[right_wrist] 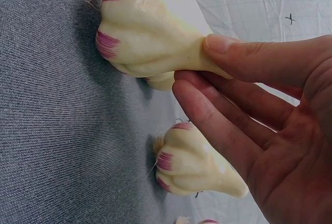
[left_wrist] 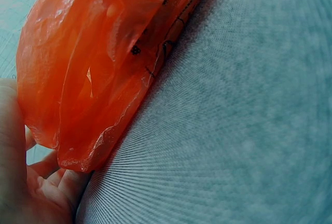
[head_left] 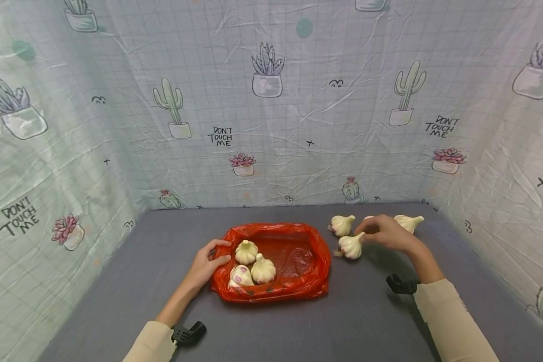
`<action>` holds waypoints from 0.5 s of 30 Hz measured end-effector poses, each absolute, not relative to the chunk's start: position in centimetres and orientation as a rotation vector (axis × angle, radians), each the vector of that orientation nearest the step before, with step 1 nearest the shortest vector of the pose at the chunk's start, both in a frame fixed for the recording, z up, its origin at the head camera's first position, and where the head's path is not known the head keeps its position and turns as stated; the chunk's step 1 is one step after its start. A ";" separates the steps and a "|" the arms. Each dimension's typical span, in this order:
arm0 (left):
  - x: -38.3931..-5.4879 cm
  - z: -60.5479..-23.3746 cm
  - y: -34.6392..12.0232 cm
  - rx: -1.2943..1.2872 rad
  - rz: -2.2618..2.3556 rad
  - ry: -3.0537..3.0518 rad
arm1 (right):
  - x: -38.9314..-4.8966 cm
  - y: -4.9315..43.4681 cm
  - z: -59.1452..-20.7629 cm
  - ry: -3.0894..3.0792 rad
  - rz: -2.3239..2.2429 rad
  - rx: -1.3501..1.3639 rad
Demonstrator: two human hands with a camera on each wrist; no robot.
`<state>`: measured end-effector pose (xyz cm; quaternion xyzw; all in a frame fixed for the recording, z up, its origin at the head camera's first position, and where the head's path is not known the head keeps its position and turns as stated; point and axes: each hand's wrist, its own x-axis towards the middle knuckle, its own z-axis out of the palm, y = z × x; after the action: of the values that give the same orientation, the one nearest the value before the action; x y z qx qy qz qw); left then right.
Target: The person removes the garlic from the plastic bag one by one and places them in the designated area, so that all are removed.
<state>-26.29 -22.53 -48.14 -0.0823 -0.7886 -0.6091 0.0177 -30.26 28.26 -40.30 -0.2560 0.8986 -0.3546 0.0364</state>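
In the head view, my right hand (head_left: pixel 386 232) pinches the stem of a garlic bulb (head_left: pixel 350 247) between thumb and fingertips. Close up in the right wrist view, this bulb (right_wrist: pixel 150 27) is cream with purple streaks and root threads. An opened red plastic bag (head_left: pixel 320 291) lies on the table with its mouth up. Inside, toward its left end, are three garlic bulbs (head_left: pixel 263 270). My left hand (head_left: pixel 202 266) holds the bag's left rim between thumb and fingers. The left wrist view shows the bag's side (left_wrist: pixel 78 79) hiding part of those fingers.
Behind the right hand stand more garlic bulbs, one at its left (head_left: pixel 342 225) and one at its right (head_left: pixel 408 222), another mostly hidden. The grey tabletop (head_left: pixel 271 332) ends at a patterned cloth (head_left: pixel 294 166) hung at the back and both sides.
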 end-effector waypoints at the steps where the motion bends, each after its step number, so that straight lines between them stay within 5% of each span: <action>1: -26.3 -48.1 -22.5 -0.253 -1.894 -2.452 | -30.3 28.3 -40.3 2.758 -1.089 -0.785; 15: -26.1 -48.0 -22.4 -0.235 -1.886 -2.457 | -30.2 28.3 -40.4 2.761 -1.089 -0.784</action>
<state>-26.11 -22.41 -47.95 -0.0758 -0.7909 -0.6070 0.0177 -30.25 28.28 -40.38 -0.2553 0.8987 -0.3547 0.0360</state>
